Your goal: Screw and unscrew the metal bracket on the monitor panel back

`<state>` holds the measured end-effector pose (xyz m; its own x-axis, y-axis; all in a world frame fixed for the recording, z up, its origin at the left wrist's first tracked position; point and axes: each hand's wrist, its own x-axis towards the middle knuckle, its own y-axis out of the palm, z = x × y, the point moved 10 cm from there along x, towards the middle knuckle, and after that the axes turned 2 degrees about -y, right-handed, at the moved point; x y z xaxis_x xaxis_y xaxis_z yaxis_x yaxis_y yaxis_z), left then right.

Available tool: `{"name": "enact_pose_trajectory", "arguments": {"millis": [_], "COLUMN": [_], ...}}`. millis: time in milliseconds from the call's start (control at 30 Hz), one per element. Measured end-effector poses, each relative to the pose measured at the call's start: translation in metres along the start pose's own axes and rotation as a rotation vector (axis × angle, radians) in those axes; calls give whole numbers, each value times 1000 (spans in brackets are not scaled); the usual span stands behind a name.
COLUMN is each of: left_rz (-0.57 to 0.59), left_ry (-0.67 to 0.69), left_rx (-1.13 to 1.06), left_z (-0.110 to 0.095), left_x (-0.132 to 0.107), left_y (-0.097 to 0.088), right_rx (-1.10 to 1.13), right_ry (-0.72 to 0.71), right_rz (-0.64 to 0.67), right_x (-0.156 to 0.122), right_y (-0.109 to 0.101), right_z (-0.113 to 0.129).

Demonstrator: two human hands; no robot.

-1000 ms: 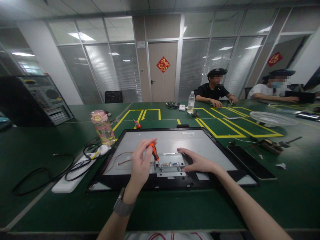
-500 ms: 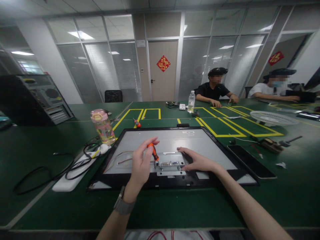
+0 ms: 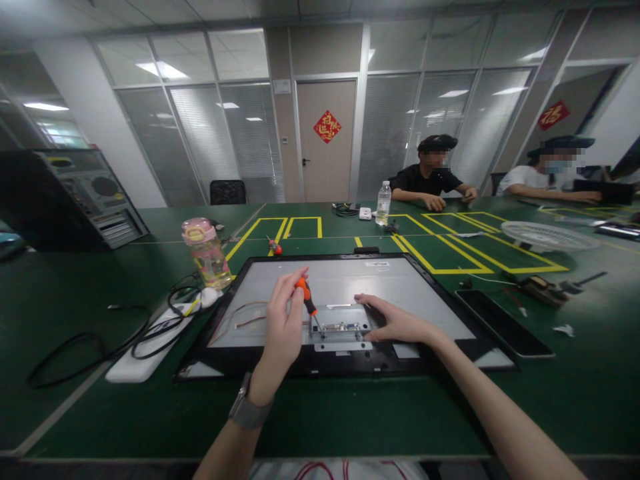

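Observation:
My left hand (image 3: 285, 313) grips an orange and black screwdriver (image 3: 307, 298) by its handle. The shaft slants down, and its tip meets the near left side of a metal bracket (image 3: 333, 347) carrying a row of connectors. This bracket sits on the back of a flat display panel (image 3: 425, 293) with a black frame, which lies on the green table. With fingers spread, my right hand (image 3: 395, 321) rests on the bracket's right end and steadies it. A thin cable (image 3: 250, 321) runs across the panel to the left of the bracket.
Left of the panel are a white power strip (image 3: 135, 363), a black cord (image 3: 75, 373) and a pink-lidded bottle (image 3: 207, 257). A black phone-like slab (image 3: 500, 323) lies to the right. Beyond the panel are a small red screwdriver (image 3: 275, 248) and a water bottle (image 3: 383, 203). Two people sit across.
The screwdriver handle has tilted slightly up and left, and the fingers of my left hand have shifted around it. My right hand holds its place.

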<state>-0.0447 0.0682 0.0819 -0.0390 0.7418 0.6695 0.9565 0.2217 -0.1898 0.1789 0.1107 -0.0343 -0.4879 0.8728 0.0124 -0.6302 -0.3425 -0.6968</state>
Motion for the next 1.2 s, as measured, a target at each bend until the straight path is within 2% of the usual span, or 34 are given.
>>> {"name": "enact_pose_trajectory", "arguments": {"millis": [200,400,567,767,1000,1200], "left_rz": [-58,-34,-84,9,-14,-5], "left_ry": [8,11,-6,41,112,74], "left_rx": [88,54,114,31,77,19], "left_z": [-2,-3,-1,-7,-16,-14], "left_x": [0,0,0,-1,-5,-3], "left_y": [-6,-4,-8,-1,-1,-2], "right_rx": [6,6,9,2,11,6], "right_ry": [7,0,-8,-1,-22,-12], "right_rz": [-3,0,-4,1,3,1], "right_x": [0,0,0,0,0,-1], "right_y": [-1,0,-1,0,1,0], "right_z": [1,1,-1,-1,-1,0]}}
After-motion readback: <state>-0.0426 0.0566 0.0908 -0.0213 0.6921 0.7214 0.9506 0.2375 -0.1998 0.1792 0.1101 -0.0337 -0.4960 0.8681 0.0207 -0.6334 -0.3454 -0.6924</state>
